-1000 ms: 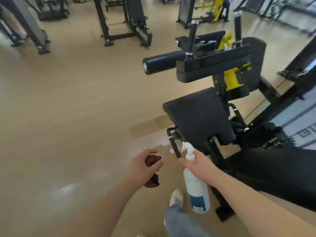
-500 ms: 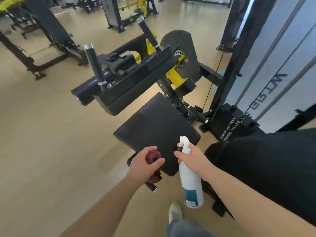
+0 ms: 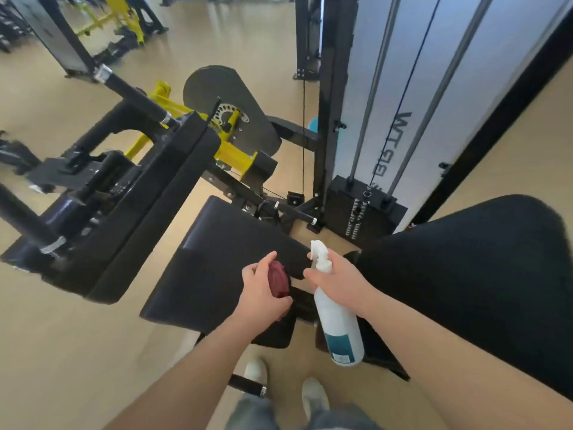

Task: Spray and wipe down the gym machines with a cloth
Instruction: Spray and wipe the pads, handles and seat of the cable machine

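Note:
A black gym machine fills the view, with a flat seat pad [image 3: 223, 259] in the middle, a long black arm pad [image 3: 139, 212] at the left and a large black back pad [image 3: 465, 290] at the right. My left hand [image 3: 263, 293] grips a bunched dark red cloth [image 3: 279, 279] just above the seat pad's near right corner. My right hand [image 3: 338, 280] holds a white spray bottle [image 3: 339, 324] by its neck, the nozzle pointing left toward the seat pad.
The weight stack [image 3: 362, 218] with its guide rods and white panel [image 3: 403, 88] stands behind the seat. Yellow adjustment parts [image 3: 229, 147] sit by the pivot disc. Other machines [image 3: 102, 29] stand at the back left on the wooden floor. My shoes [image 3: 314, 395] are below.
I have stepped closer and turned right, so the seat pad now lies under my hands. Both hands have moved forward over the pad's near corner, keeping the cloth and bottle.

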